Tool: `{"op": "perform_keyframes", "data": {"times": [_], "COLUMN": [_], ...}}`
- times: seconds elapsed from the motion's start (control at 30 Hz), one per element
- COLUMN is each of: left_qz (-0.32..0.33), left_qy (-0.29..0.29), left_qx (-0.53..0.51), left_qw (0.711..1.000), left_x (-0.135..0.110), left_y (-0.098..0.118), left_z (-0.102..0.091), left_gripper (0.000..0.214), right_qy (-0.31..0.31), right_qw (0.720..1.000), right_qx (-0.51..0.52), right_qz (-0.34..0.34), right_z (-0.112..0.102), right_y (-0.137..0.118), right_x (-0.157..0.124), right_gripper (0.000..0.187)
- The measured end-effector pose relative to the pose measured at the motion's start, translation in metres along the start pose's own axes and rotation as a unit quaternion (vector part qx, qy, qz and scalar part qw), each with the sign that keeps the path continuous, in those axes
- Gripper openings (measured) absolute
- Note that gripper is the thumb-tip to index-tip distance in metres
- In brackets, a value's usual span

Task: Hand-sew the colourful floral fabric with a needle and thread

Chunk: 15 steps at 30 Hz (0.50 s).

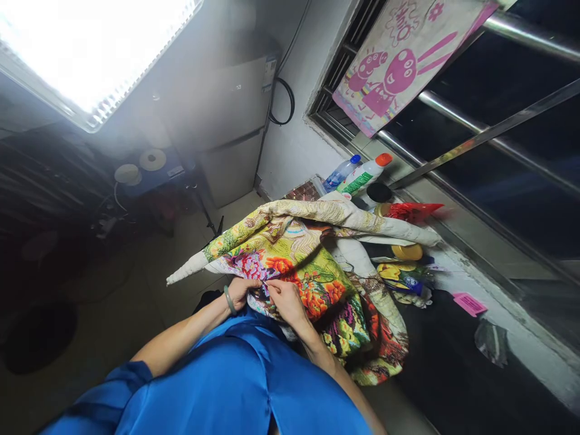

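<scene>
A large embroidered cloth [312, 257] with bright orange, purple and green flowers lies bunched over my lap. Its upper edge is rolled into a long pale tube [312, 209]. My left hand [243, 291], a bangle at the wrist, is closed on the near left part of the cloth, thumb on top. Right beside it, my right hand [285, 300] is pinched against the flowered surface, its fingertips almost meeting the left thumb. Whatever tiny thing is between those fingertips is too small to make out.
A bottle with an orange cap [366, 174] and a blue-capped bottle [339, 173] stand beyond the cloth. Near the window bars lie a red packet [412, 211], a yellow packet [396, 278] and a pink card [470, 304]. A bright lamp [90, 48] hangs upper left.
</scene>
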<state>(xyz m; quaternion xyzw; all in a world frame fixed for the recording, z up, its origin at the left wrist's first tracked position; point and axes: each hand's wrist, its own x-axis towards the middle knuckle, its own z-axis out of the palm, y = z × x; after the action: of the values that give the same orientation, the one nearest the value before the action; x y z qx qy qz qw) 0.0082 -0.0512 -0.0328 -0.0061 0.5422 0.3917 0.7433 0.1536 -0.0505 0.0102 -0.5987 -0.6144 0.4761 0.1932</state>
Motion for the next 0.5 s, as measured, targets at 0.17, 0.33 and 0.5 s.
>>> {"op": "perform_keyframes", "data": {"times": [0.17,0.33,0.5], "left_qz": [0.006,0.004,-0.06], "left_qy": [-0.002,0.003,-0.019], "left_qx": [-0.004,-0.02,-0.052], "left_qw": [1.0,1.0,0.997], "left_x": [0.002,0.001,-0.001], "left_y": [-0.001,-0.001,0.002], "left_z": [-0.002,-0.002,0.003], "left_gripper": [0.034,0.032,0.028], "right_qy": [0.011,0.032,0.029], "right_qw": [0.998,0.998,0.991], "right_qx": [-0.057,-0.059,0.079], "right_qz": [-0.005,0.002,0.104], "right_z": [0.001,0.005,0.017], "right_y": [-0.002,-0.004,-0.001], "right_x": [0.003,0.003,-0.002], "right_gripper": [0.031,0.024,0.015]}}
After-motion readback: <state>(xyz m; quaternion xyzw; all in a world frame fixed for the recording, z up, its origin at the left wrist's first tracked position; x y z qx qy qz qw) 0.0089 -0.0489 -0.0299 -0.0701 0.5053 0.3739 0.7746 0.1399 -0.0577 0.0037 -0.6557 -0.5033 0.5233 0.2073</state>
